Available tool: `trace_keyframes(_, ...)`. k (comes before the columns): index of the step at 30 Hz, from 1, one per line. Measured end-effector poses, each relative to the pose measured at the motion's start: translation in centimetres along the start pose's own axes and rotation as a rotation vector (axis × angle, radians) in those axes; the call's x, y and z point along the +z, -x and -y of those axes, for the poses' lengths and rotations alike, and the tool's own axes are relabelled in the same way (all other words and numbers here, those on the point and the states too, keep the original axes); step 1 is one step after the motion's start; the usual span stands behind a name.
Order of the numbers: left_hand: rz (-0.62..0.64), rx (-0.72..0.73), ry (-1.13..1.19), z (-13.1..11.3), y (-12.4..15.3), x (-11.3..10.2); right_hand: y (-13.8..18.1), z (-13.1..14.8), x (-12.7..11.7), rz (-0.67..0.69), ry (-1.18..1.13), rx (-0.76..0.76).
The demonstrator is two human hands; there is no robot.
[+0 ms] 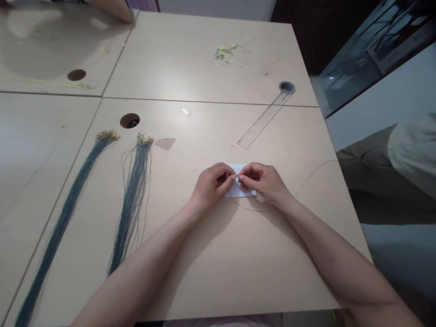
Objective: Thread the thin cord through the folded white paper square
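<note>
Over a small white card [241, 193] on the table, my left hand [215, 181] and my right hand [263, 179] meet with their fingertips almost touching. Both are closed in a pinch on a thin fishing line [252, 210]. It loops below the card, passes under my right wrist and trails off to the right. Something tiny at the fingertips is too small to make out. Left of my hands lie two bundles of blue-green fishing line, one nearer [131, 204] and one farther left [73, 195], each topped with gold-coloured hooks [145, 138].
A clear ruler [262, 119] lies beyond my hands, its far end at a grommet hole [286, 87]. Yellow-green scraps [225, 53] are scattered farther back. A brownish flat piece [165, 144] and a clear plastic bit [186, 111] lie near the bundles. Someone's arm [114, 9] rests at the back left.
</note>
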State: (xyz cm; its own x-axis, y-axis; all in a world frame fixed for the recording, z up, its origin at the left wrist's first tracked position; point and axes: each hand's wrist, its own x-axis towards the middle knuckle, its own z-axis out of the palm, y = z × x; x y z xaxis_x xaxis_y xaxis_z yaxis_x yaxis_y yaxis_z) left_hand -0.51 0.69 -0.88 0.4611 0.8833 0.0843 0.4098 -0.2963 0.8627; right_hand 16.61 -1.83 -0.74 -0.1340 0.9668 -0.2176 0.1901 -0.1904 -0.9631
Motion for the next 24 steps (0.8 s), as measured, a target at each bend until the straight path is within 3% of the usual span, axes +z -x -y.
trace_keyframes(24,0.004,-0.007,0.006,-0.09,0.0,-0.03,-0.01,0.33,0.09,-0.002,0.01,0.012)
